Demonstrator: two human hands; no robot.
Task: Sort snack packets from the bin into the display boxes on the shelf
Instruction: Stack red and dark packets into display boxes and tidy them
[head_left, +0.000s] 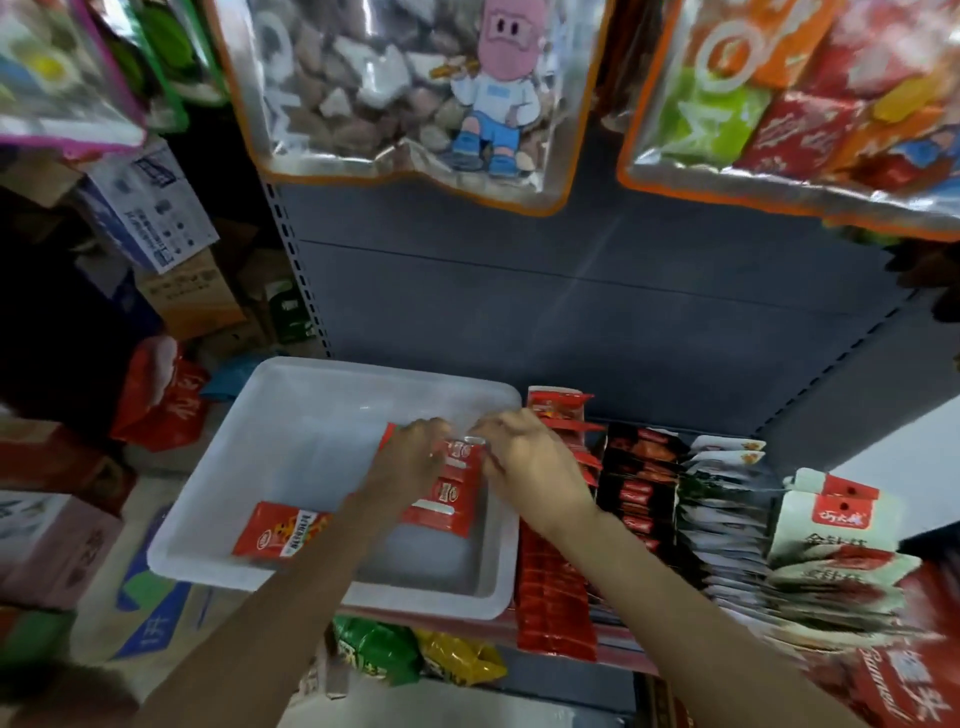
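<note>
- Head view, centre of the frame: the left hand (415, 457) and right hand (524, 457) both pinch the top edge of a red packet (452, 493) over the white bin (322, 415).
- Another red packet (280, 535) lies at the bin's lower left.
- These packets look light, thin, floppy and slick; a pinch at the sealed top edge seems safest.
- The display boxes (644, 493) stand just right of the bin on the shelf (571, 322).

1. A white plastic bin (291, 431) sits on the shelf, left of the display rows.
2. A red snack packet (278, 535) lies flat near its front-left corner.
3. More red packets (449, 493) lie further right, partly hidden.
4. Rows of red packets (553, 587), dark packets (641, 483) and white packets (727, 499) stand upright beside the bin.
</note>
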